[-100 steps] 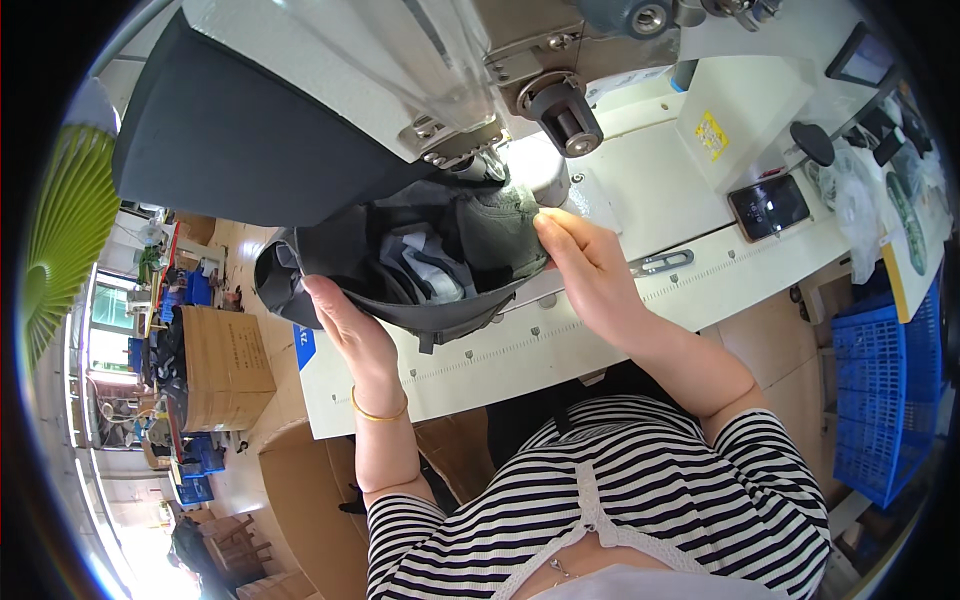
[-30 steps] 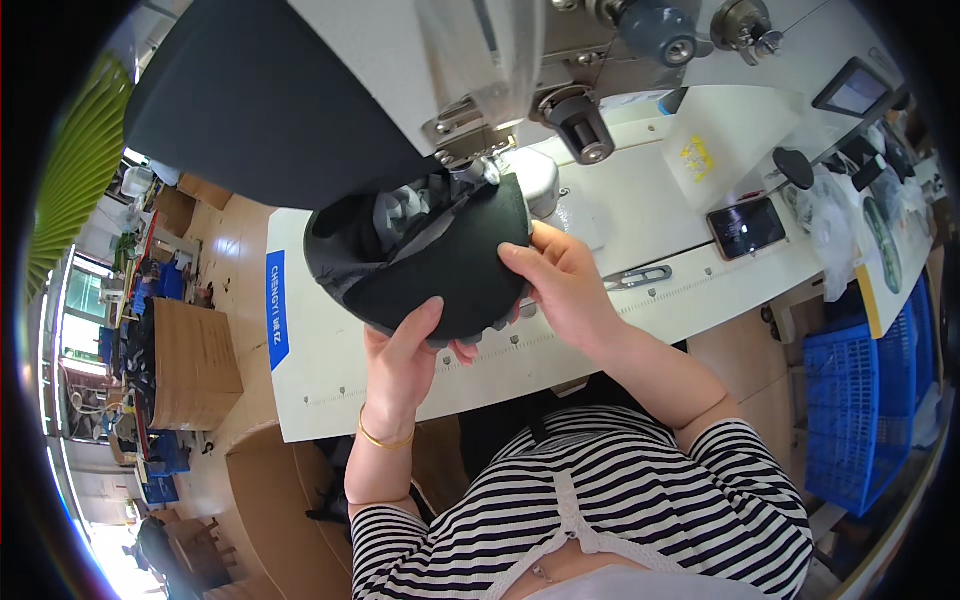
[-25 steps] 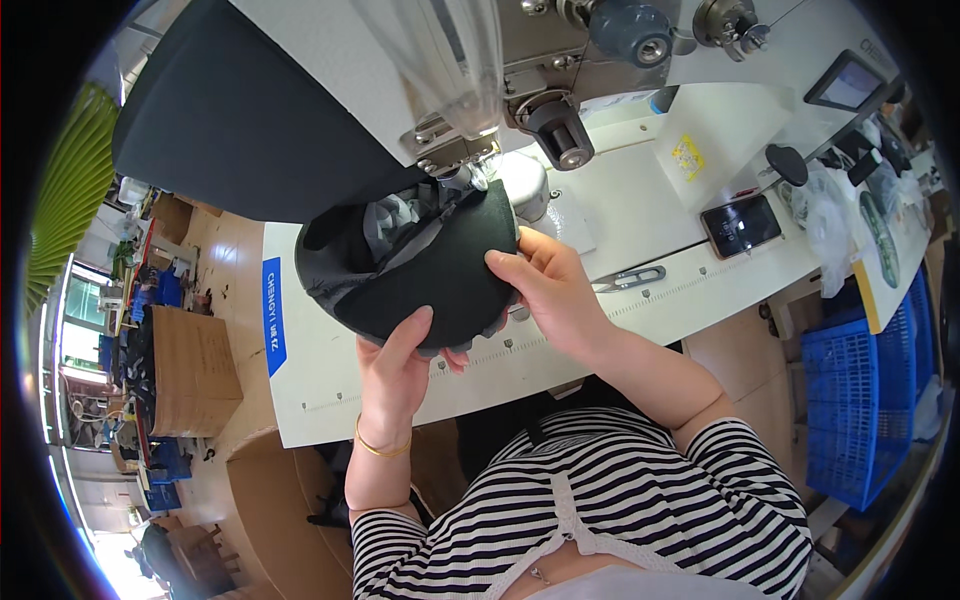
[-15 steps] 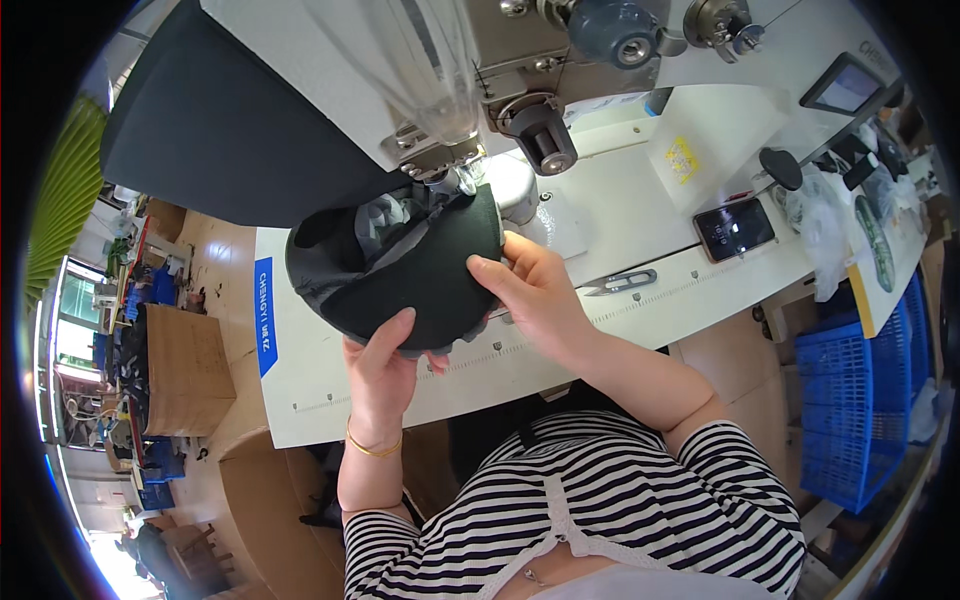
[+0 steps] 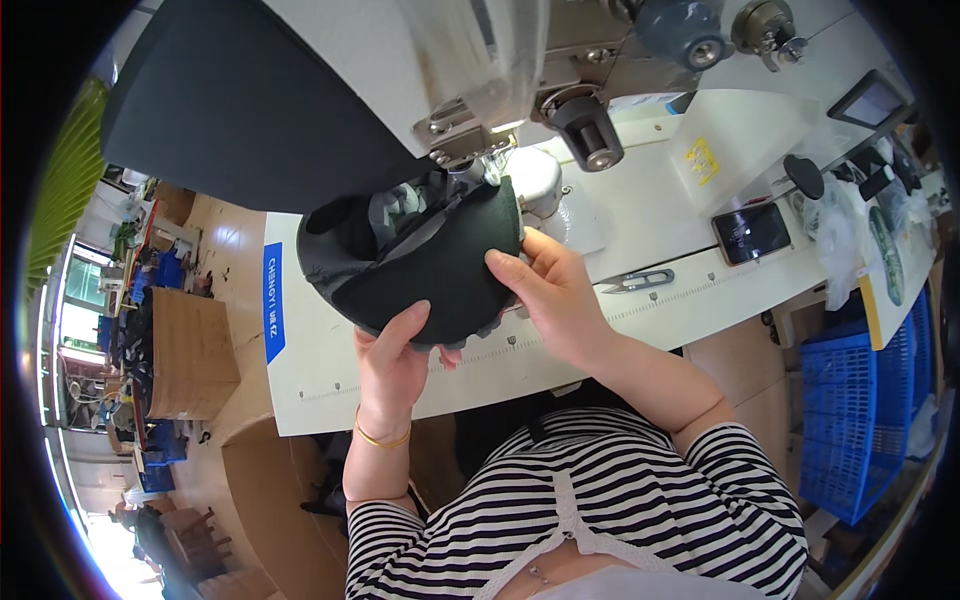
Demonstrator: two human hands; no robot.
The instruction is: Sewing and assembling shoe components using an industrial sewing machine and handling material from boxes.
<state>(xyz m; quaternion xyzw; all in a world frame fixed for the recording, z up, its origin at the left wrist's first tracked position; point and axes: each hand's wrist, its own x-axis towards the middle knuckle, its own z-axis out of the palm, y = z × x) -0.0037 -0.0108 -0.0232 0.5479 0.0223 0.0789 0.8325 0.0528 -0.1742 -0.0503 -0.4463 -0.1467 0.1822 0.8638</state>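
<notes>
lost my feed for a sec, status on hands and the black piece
Left hand and right hand both gripping black shoe upper. Upper held up at the sewing machine head. Thread snips lie apart on table, nothing in the way.

Both hands (image 5: 470, 320) raised, fingers gripping

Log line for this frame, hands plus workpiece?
left hand: grips black fabric shoe upper | right hand: grips same | upper: at white sewing machine | thread snips: on table

I see a black shoe upper (image 5: 420, 265), curved like a bowl, grey lining showing at 11 o'clock. It's tilted, top edge under the sewing machine head w/ needle area at 1 o'clock.
</notes>
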